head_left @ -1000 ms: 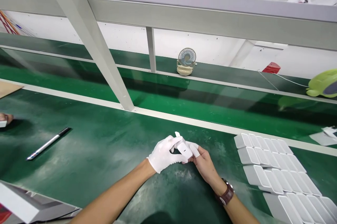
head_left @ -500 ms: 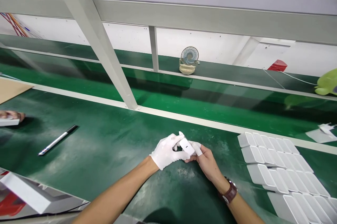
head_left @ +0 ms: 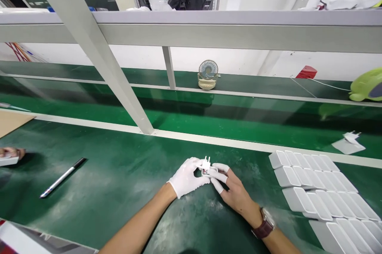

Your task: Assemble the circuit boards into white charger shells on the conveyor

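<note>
My left hand (head_left: pixel 188 178), in a white glove, grips a small white plug adapter (head_left: pixel 205 167) between thumb and fingers. The two prongs point up and away from me. White finger cots cover several fingertips of my right hand (head_left: pixel 231 185), which touches the adapter's right side with its fingers slightly spread. Both hands are above the green work surface (head_left: pixel 125 190). Rows of white rectangular cases (head_left: pixel 320 184) stand to the right of my right hand.
A marker pen (head_left: pixel 63 177) lies at left, near another person's hand (head_left: pixel 12 153) on a white object. A slanted metal post (head_left: pixel 98 53) meets the table edge. Behind are a small fan (head_left: pixel 208 74) and another plug adapter (head_left: pixel 351 137) on white paper.
The adapter has been turned, so its prongs now show instead of the face with the slot. My right fingers have spread and shifted on it. The camera view has tilted up.
</note>
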A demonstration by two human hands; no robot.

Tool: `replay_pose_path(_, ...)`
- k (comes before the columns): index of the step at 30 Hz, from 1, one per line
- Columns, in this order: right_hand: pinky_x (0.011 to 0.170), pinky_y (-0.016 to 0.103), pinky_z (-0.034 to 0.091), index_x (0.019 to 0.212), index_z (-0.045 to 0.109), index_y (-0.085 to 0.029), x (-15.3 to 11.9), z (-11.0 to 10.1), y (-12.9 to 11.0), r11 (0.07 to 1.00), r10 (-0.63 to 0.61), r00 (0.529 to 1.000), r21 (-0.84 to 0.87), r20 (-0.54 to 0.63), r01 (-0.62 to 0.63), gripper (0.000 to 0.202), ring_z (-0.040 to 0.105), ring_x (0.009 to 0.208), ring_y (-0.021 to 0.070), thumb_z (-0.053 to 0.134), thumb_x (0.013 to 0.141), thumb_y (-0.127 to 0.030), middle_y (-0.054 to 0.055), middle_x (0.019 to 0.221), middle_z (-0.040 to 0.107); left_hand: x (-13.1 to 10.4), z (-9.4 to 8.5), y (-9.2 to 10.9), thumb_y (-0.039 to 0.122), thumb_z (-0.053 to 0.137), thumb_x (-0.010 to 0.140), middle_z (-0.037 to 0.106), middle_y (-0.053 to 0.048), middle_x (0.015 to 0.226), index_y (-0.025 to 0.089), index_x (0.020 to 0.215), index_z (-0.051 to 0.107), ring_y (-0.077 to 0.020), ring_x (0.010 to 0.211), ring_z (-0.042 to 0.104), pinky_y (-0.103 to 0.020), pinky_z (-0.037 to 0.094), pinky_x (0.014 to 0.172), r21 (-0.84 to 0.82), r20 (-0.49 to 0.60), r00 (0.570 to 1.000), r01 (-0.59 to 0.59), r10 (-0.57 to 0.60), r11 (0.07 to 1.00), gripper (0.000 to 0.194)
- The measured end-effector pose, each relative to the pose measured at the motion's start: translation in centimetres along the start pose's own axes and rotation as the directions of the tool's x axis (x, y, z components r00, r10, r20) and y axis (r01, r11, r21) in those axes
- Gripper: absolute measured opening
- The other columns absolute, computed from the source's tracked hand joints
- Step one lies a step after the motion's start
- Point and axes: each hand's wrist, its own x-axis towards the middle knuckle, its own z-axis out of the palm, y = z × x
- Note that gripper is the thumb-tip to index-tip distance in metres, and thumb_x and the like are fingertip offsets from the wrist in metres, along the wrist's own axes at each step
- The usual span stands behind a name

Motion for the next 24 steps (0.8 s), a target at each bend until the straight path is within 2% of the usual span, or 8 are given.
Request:
replay_pose_path(2, 0.102, 0.042, 0.052, 0.135, 0.056, -0.029, -0.2, 0.0, 0.2, 0.999, -0.022, 1.0, -0.042, 0.015, 0.022, 0.044, 0.059, 0.119, 0.0237, 0.055, 0.095, -0.012, 0.01, 0.133, 0.057, 0.1, 0.0, 0.0, 0.033, 0.08, 0.072, 0.066, -0.001, 0.096, 0.025, 0.097, 0.07, -0.0205, 0.091, 0.062, -0.034, 0.051, 0.085, 0.003, 0.013, 1.0, 0.021, -0.021, 1.0, 0.028)
replay_pose_path(6, 0.102, 0.044, 0.053, 0.141, 0.049, -0.025, -0.3, -0.5, 1.4, 0.988, -0.04, 0.996, -0.15, -0.077, 0.028, 0.047, 0.06, 0.12, 0.0248, 0.052, 0.096, -0.012, 0.011, 0.129, 0.061, 0.2, -0.1, 0.4, 0.025, 0.084, 0.065, 0.064, 0.0, 0.092, 0.022, 0.093, 0.067, -0.0187, 0.085, 0.062, -0.031, 0.05, 0.078, -0.052, 0.053, 0.994, 0.102, -0.099, 0.993, 0.033)
replay_pose_path(10, 0.097, 0.045, 0.056, 0.14, 0.051, -0.022, 0.0, -1.0, 2.7, 0.945, -0.08, 0.991, -0.325, -0.103, 0.043, 0.043, 0.063, 0.114, 0.0255, 0.05, 0.097, -0.014, 0.012, 0.124, 0.065, 0.2, -0.1, 0.9, 0.016, 0.079, 0.064, 0.063, 0.001, 0.09, 0.02, 0.094, 0.064, -0.0164, 0.079, 0.061, -0.029, 0.049, 0.072, -0.105, 0.091, 0.983, 0.169, -0.159, 0.98, 0.034)
replay_pose_path(14, 0.101, 0.048, 0.053, 0.137, 0.054, -0.019, -0.1, -0.6, 3.1, 0.891, -0.093, 0.996, -0.446, -0.01, 0.079, 0.041, 0.06, 0.12, 0.0274, 0.046, 0.096, -0.013, 0.013, 0.124, 0.065, 0.1, 0.1, 1.0, 0.014, 0.075, 0.067, 0.065, 0.0, 0.089, 0.019, 0.095, 0.065, -0.0165, 0.079, 0.062, -0.03, 0.05, 0.074, -0.09, 0.081, 0.983, 0.171, -0.164, 0.981, 0.031)
replay_pose_path(18, 0.108, 0.05, 0.047, 0.137, 0.054, -0.015, -0.6, 0.2, 3.2, 0.861, -0.087, 0.99, -0.492, 0.11, 0.13, 0.047, 0.048, 0.134, 0.0298, 0.044, 0.092, -0.007, 0.015, 0.133, 0.06, 0.2, 0.3, 0.8, 0.019, 0.074, 0.07, 0.068, 0.0, 0.088, 0.021, 0.094, 0.069, -0.0182, 0.081, 0.065, -0.031, 0.052, 0.075, -0.088, 0.102, 0.976, 0.204, -0.195, 0.975, 0.025)
replay_pose_path(24, 0.11, 0.05, 0.045, 0.134, 0.055, -0.014, -0.9, 0.9, 3.4, 0.855, -0.116, 0.991, -0.501, 0.059, 0.13, 0.045, 0.052, 0.131, 0.0295, 0.045, 0.091, -0.006, 0.015, 0.13, 0.062, 0.6, 0.1, 0.4, 0.028, 0.073, 0.075, 0.072, -0.005, 0.103, 0.022, 0.106, 0.073, -0.0231, 0.096, 0.068, -0.038, 0.054, 0.09, -0.113, 0.012, 0.984, 0.178, -0.178, 0.977, 0.031)
